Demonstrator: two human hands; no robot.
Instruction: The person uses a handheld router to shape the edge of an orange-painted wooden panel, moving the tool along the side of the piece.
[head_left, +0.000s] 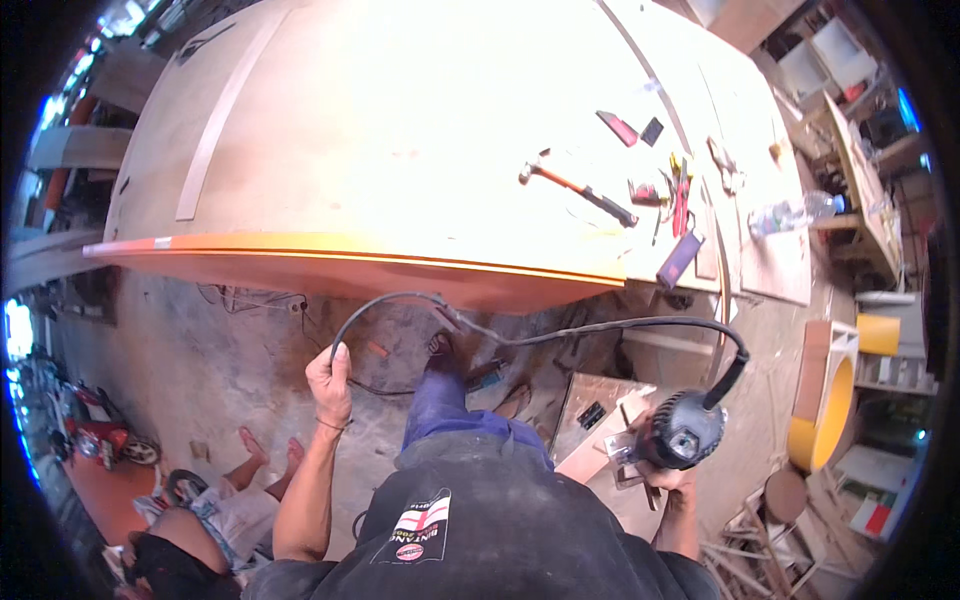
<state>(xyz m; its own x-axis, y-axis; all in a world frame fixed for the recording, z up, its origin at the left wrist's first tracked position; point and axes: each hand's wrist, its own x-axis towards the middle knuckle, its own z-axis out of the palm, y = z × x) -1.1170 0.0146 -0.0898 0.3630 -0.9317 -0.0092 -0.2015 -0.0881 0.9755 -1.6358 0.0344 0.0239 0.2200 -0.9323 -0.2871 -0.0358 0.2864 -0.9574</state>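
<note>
My left hand (pixel 330 385) is closed around a black power cord (pixel 600 327), out in front of my left side. From there the cord loops across to the right and runs into the top of a trim router (pixel 685 432). That router has a black round body and a clear base, and my right hand (pixel 672 478) grips it low at my right side. Part of my right hand's fingers is hidden behind the tool. Ahead of both hands lies a big pale wooden panel (pixel 350 130) with an orange front edge (pixel 380 247), apart from the router.
On the panel lie a hammer (pixel 580 193), red-handled pliers (pixel 681 205), a purple box (pixel 681 258) and a wood strip (pixel 232 120). A plastic bottle (pixel 790 216) lies at right. Another person (pixel 190 540) sits low at left, near a red motorcycle (pixel 100 435). Wood offcuts (pixel 600 435) lie beside the router.
</note>
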